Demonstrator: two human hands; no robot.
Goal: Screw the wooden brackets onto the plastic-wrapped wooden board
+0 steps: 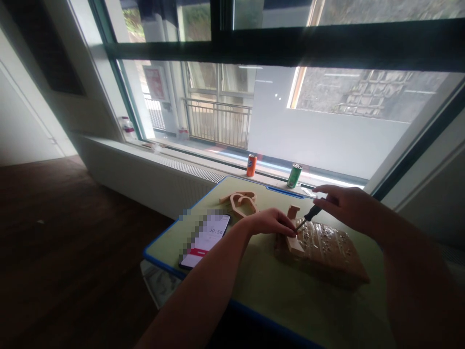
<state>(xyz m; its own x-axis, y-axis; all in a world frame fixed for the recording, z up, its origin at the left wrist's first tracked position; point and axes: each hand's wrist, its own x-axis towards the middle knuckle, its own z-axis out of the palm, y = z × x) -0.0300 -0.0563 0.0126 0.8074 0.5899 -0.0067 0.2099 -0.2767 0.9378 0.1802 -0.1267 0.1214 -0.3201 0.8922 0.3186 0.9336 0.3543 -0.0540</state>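
My right hand [343,201] is closed around the dark handle of a screwdriver [313,212], which slants down to the left. Its tip meets a pale curved wooden piece [296,246] lying across the left part of a box wrapped in clear tape [334,249]. My left hand [271,222] reaches over from the left, thumb and fingers pinched together right at the screwdriver's tip, against the wood. Whatever sits between those fingertips is too small to make out. Left of this hand lies a curled wooden part [238,206], untouched on the table.
A phone [205,242] showing a timer lies at the left of the green table [261,276] with blue edging. An orange can [251,166] and a green can [294,175] stand on the sill behind. A radiator [152,169] runs below the window.
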